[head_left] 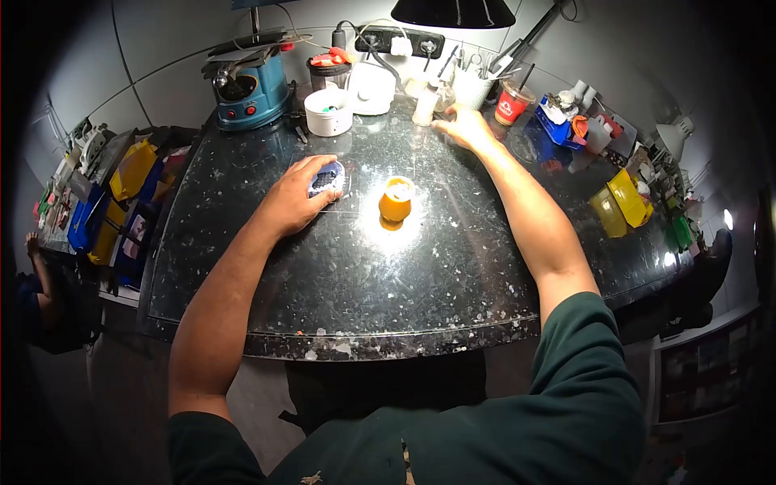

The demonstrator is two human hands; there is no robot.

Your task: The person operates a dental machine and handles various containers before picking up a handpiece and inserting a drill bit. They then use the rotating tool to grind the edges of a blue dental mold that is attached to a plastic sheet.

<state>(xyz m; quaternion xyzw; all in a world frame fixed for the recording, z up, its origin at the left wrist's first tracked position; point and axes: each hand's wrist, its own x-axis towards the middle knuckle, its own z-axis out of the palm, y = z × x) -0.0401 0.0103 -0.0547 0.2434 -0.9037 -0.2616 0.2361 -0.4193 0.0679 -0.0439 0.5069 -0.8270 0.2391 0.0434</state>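
My left hand (295, 198) is closed around the side of a small round bluish-white container (328, 168) with dark contents, resting on the dark speckled worktop (323, 283). To its right, under the bright light, stands a small orange, rounded pot-like piece (394, 206) with a pale top; neither hand touches it. My right hand (469, 129) reaches to the back of the worktop, its fingers apart. Just left of those fingers stands a small white bottle (423, 107); a gap seems to separate them.
Along the back are a blue machine (252, 97), a white tub (328, 113), a white device (372, 89), a tool holder (472, 87) and a red cup with a straw (512, 103). A black lamp (453, 11) hangs overhead. Yellow bins (629, 200) flank the right; another person's arm (44, 279) shows far left.
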